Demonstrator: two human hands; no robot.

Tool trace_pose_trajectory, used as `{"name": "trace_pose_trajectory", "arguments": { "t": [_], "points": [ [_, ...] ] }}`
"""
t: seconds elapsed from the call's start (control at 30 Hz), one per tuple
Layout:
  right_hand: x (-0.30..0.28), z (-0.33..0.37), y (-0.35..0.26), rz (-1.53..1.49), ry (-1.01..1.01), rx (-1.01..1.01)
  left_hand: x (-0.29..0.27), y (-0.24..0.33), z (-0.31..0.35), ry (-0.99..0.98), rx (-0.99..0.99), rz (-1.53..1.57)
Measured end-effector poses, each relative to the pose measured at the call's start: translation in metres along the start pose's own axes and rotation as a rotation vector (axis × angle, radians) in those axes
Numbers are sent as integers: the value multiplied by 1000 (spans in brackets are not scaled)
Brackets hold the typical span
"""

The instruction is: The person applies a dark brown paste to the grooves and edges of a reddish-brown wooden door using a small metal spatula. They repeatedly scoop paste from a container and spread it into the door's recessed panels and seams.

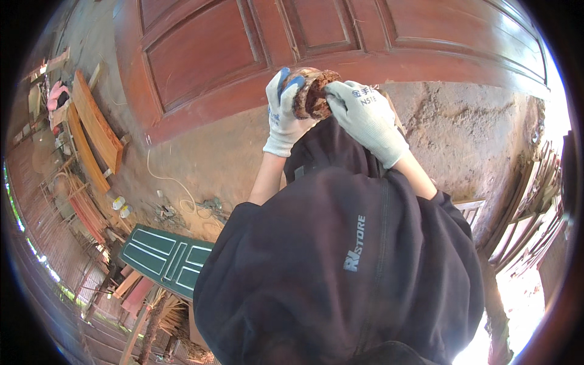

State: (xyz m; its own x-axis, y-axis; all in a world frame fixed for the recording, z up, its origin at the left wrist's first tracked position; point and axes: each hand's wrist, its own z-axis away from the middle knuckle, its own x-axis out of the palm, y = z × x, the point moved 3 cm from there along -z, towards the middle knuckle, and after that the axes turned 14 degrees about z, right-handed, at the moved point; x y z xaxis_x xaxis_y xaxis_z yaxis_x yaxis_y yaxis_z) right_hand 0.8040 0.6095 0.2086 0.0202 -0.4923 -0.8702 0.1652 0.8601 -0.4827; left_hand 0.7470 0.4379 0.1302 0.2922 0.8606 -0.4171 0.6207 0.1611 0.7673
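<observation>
My left hand, in a white knit glove with blue-coated fingertips, is wrapped around a round, hollow can crusted with brown stain. The can is tilted so its dark mouth turns toward my right side. At that mouth is my gloved right hand, its fingers curled and pinched together. Whatever those fingertips hold, if anything, is hidden. Just beyond both hands lies a large reddish-brown panelled wooden door, its near edge close to the can.
Bare earthen floor surrounds the door. Curved wooden planks lie at the left, with a pale cord nearby. A green panel with white lines sits lower left. Stacked boards stand at the right.
</observation>
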Motion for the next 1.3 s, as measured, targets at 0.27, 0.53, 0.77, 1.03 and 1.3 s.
{"name": "trace_pose_trajectory", "arguments": {
  "t": [0.27, 0.53, 0.77, 1.03, 1.3],
  "points": [
    [4, 41, 76, -842, -45, 462, -4, -19, 28, 158, -247, -77],
    [46, 65, 137, -131, 221, 389, -2, -23, 40, 133, -334, -66],
    [113, 72, 196, 347, -21, 469, 9, -15, 46, 93, -393, -50],
    [166, 88, 225, 493, -94, 368, 14, -10, 65, 42, -471, 13],
    [151, 133, 237, 370, -186, 591, 22, -14, 60, 71, -494, 34]
  ]
}}
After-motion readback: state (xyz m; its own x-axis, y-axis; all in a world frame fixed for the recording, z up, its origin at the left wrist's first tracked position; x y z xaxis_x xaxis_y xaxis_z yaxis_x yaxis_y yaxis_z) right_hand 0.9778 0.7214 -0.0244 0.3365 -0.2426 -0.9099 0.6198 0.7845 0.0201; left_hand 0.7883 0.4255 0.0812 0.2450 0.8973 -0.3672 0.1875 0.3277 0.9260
